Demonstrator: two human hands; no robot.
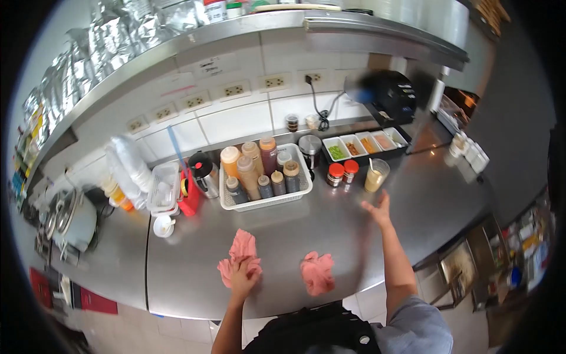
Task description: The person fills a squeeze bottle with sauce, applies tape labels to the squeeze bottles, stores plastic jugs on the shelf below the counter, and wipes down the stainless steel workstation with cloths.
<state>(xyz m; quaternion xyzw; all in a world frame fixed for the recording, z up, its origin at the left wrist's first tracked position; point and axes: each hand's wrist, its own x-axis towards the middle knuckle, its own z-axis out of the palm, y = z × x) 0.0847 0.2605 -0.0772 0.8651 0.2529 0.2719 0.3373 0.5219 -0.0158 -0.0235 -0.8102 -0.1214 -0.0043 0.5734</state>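
My left hand (240,276) rests on a crumpled pink cloth (244,241) on the steel counter, its fingers bent into the fabric. A second pink cloth (318,274) lies bunched up to the right of it, with no hand on it. Farther right, my right hand (380,210) reaches forward with thumb and fingers apart, holding nothing. Just beyond its fingertips stands a clear container (376,176) of pale yellowish contents with a utensil in it. Two red-lidded jars (335,173) are to the left of that container.
A white basket (268,203) of squeeze bottles stands at the back of the counter (194,253). Beside it are a thermos jug (204,174), a red holder (188,197) and a small white cup (164,226). Topping trays (365,144) line the back right. A shelf (236,26) overhangs everything.
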